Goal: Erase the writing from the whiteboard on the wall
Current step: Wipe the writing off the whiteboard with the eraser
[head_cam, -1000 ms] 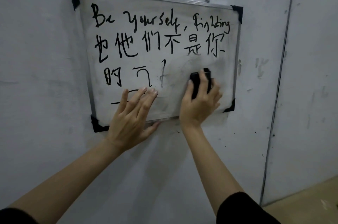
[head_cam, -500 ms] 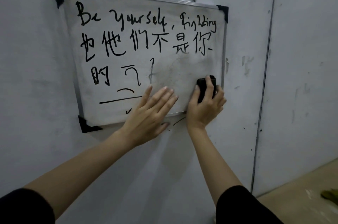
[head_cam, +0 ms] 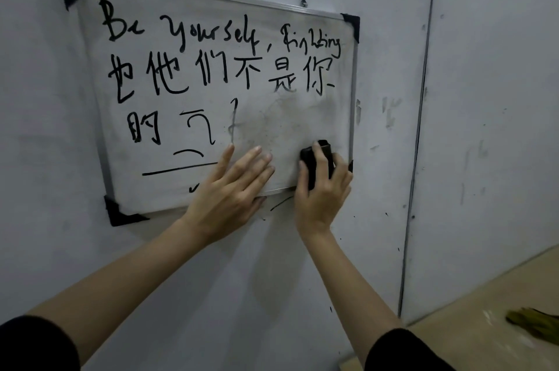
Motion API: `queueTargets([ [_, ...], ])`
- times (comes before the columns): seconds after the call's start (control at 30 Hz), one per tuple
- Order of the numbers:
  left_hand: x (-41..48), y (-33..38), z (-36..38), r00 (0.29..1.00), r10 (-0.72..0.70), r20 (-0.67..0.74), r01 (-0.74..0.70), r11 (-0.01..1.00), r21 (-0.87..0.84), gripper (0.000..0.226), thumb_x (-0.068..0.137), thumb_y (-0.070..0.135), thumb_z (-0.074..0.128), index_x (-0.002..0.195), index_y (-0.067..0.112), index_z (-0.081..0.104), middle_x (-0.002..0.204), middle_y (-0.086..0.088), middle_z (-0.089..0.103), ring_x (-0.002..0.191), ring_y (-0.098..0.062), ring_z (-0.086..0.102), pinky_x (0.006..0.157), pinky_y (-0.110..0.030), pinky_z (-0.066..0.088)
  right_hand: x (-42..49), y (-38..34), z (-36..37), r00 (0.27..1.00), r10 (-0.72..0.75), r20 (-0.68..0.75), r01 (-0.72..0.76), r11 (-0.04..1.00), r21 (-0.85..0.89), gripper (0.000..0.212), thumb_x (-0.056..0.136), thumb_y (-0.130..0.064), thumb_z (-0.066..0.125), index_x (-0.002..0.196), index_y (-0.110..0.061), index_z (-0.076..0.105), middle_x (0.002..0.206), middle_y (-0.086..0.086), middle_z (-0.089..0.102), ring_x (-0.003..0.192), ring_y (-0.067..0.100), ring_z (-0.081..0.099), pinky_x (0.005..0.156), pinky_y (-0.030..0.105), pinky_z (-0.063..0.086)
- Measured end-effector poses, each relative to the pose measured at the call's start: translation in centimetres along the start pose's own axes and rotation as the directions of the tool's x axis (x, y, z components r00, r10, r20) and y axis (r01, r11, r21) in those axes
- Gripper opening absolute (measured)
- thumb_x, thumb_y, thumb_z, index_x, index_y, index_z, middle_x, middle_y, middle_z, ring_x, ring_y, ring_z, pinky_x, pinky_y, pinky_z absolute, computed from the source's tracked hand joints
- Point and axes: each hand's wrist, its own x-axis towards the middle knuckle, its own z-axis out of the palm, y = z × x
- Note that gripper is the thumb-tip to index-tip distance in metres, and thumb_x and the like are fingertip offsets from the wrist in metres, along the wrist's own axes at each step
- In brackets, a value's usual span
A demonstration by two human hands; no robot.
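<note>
The rectangular white whiteboard with a thin metal frame and black plastic corner caps [head_cam: 169, 189] hangs tilted on the pale grey wall [head_cam: 302, 264], its right side lower than its left. Black marker writing [head_cam: 211, 68] fills the upper two rows and the left part of the third row; the lower right area, just above my fingertips, shows only grey smears.

My right hand [head_cam: 320, 198] grips the small black block eraser [head_cam: 317, 159], fingers clenched over its top and sides, thumb on its left edge. The eraser is pressed flat to the board at the lower right, just beside the right frame rail. The heel of that hand lies below the bottom frame, over the wall.

My left hand [head_cam: 230, 195] lies flat on the board, fingers released and spread, holding nothing. Its fingertips touch the surface just right of a long horizontal underline stroke [head_cam: 178, 169]; its palm covers the bottom frame rail.

A short black marker stroke on the wall [head_cam: 281, 202] sits between the two wrists, below the frame.

Both forearms are bare, with black sleeves [head_cam: 402, 352] at the bottom edge. To the right of my right arm, a tan floor [head_cam: 484, 310] carries an olive-green object [head_cam: 535, 323] I cannot identify.
</note>
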Motion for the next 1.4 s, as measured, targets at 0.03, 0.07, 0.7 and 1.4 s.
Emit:
queueTargets([
  [0.03,0.0,0.0,0.0,1.000,-0.002,-0.002,0.002,1.000,-0.003,0.050,0.093,0.035,0.057,0.135,0.007,0.055,0.146,-0.011,0.048,0.141,-0.028,0.033,0.121,-0.052,0.007,0.0,0.4,0.0,0.999,-0.041,0.013,0.041,0.999,-0.010,0.034,0.097,-0.037,0.055,0.127,-0.024,0.062,0.123,0.010,0.055,0.104,0.029,0.052,0.080,0.039,0.043],
  [0.07,0.0,-0.1,0.0,1.000,-0.002,-0.003,0.002,1.000,-0.007,0.050,0.093,0.035,0.057,0.134,0.007,0.055,0.146,-0.011,0.048,0.140,-0.028,0.033,0.121,-0.052,0.007,0.4,0.9,0.0,1.000,-0.024,0.007,0.024,1.000,-0.018,0.034,0.096,-0.037,0.056,0.127,-0.024,0.062,0.123,0.010,0.056,0.103,0.029,0.051,0.080,0.040,0.044],
  [0.7,-5.6,-5.5,-4.8,0.897,-0.404,-0.176,0.367,0.906,-0.210,0.046,0.092,0.017,0.052,0.136,0.006,0.043,0.144,-0.012,0.040,0.137,-0.029,0.033,0.120,-0.051,0.010,0.7,-10.9,1.5,0.983,-0.185,-0.012,0.185,0.969,0.163,0.035,0.092,-0.032,0.067,0.127,-0.023,0.065,0.116,0.014,0.059,0.098,0.028,0.050,0.078,0.042,0.046],
  [1.4,-7.1,-8.5,-3.5,0.691,-0.657,-0.302,0.660,0.743,-0.108,0.052,0.085,-0.018,0.047,0.137,-0.013,0.041,0.132,-0.018,0.037,0.128,-0.038,0.036,0.121,-0.046,0.012,-1.3,-15.9,2.4,0.877,-0.476,-0.062,0.480,0.861,0.172,0.033,0.097,-0.031,0.064,0.130,-0.025,0.064,0.118,0.015,0.063,0.096,0.029,0.057,0.078,0.041,0.044],
])
